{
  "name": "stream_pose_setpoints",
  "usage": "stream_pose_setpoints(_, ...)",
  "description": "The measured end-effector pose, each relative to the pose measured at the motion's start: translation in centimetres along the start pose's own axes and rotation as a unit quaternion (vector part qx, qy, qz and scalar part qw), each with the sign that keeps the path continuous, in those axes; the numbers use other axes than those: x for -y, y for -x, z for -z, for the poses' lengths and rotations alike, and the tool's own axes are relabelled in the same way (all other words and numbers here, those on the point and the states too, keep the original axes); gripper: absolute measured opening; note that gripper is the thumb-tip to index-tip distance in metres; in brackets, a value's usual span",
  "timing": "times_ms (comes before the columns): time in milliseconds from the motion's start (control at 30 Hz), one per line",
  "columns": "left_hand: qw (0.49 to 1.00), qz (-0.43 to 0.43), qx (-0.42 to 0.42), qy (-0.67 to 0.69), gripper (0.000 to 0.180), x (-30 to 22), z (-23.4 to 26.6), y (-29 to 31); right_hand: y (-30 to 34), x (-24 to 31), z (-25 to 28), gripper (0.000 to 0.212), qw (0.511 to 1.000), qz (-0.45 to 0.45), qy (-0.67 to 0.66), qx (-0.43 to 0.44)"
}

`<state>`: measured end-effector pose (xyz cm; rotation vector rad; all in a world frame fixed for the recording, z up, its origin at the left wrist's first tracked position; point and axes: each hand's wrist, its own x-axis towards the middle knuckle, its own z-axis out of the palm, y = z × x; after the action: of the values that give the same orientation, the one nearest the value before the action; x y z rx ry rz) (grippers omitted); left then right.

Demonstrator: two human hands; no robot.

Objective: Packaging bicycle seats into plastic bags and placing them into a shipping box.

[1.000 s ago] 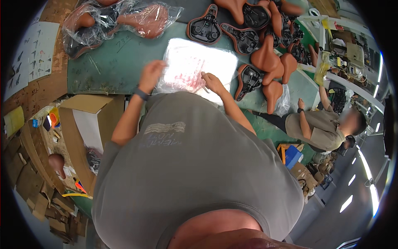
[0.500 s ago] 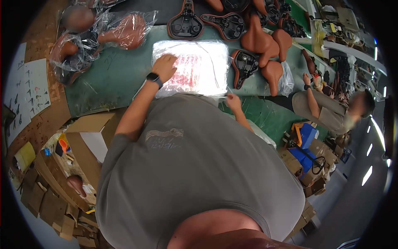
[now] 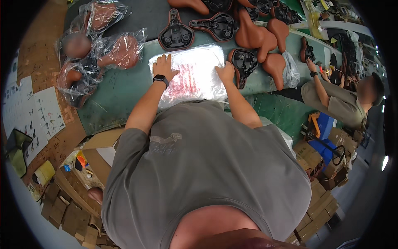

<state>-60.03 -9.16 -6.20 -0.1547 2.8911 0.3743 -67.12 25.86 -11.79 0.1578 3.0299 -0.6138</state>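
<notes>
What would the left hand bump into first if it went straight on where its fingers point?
Past the shiny plastic stack under the left hand, probably an upturned black-bottomed saddle, though depth is unclear.

1 shiny plastic-film pack [image 3: 199, 74]; roughly rectangular; red print [image 3: 187, 83] near middle; lies flat on green table [image 3: 118, 89]

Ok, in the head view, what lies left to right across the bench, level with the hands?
Bagged saddles, plastic-wrapped package with left hand and right hand on it, upturned saddle, brown saddle, clear bag.
</notes>
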Motion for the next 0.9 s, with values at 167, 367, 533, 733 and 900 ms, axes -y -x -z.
stream_pose_setpoints(167, 1.0, 0.018, -0.008, 0.015, 0.103, 0.2, -0.7, 0.5, -1.8, 0.2, 1.7, 0.064, 0.984, -0.096, -0.077, 0.13)
stream_pose_setpoints(367, 0.999, 0.027, -0.03, 0.034, 0.102, 0.4, -1.4, 1.1, 1.1, 2.1, 1.1, 0.058, 0.991, 0.008, -0.108, 0.074)
stream_pose_setpoints(533, 0.98, -0.009, -0.165, 0.108, 0.101, -0.1, -1.4, 2.7, -1.1, 0.2, 3.1, 0.052, 0.881, -0.125, -0.332, 0.315)
stream_pose_setpoints(733, 0.936, 0.116, -0.218, 0.252, 0.128, 2.0, -1.2, 9.5, 4.9, 14.3, 14.7, 0.025, 0.909, 0.164, -0.221, 0.312)
stream_pose_setpoints(900, 0.748, 0.174, -0.109, 0.631, 0.14, 9.8, -6.6, 15.2, 7.6, 24.7, 23.0, 0.023, 0.763, 0.301, -0.234, 0.522)
